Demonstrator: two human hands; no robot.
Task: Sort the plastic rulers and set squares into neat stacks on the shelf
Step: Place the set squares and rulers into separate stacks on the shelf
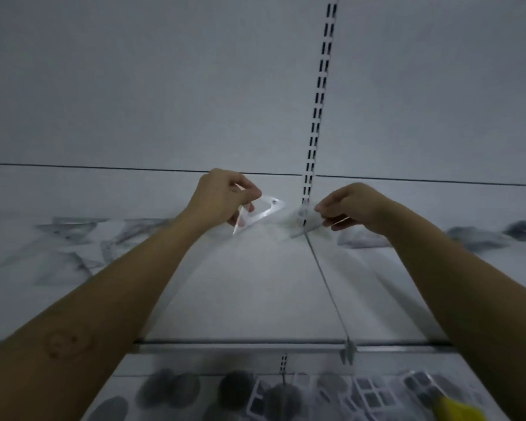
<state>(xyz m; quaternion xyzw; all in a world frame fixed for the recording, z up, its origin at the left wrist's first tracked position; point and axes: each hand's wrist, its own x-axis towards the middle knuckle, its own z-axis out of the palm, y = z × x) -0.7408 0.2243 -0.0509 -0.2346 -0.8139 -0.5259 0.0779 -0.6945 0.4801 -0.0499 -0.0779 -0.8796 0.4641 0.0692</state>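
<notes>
White shelf (pixel 255 299) mid-frame; your left hand (pixel 222 197) pinches a clear set square (pixel 268 212), right hand (pixel 354 206) another clear piece (pixel 301 220). Probably light, slippery: grip edges.

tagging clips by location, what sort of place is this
Probably a shop or stockroom: white shelf against a slotted upright, clear set squares lying at left, more goods on the tier below.

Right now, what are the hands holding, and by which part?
The left hand pinches a clear set square by one end. The right hand pinches a blurred clear plastic piece by its edge.
</notes>
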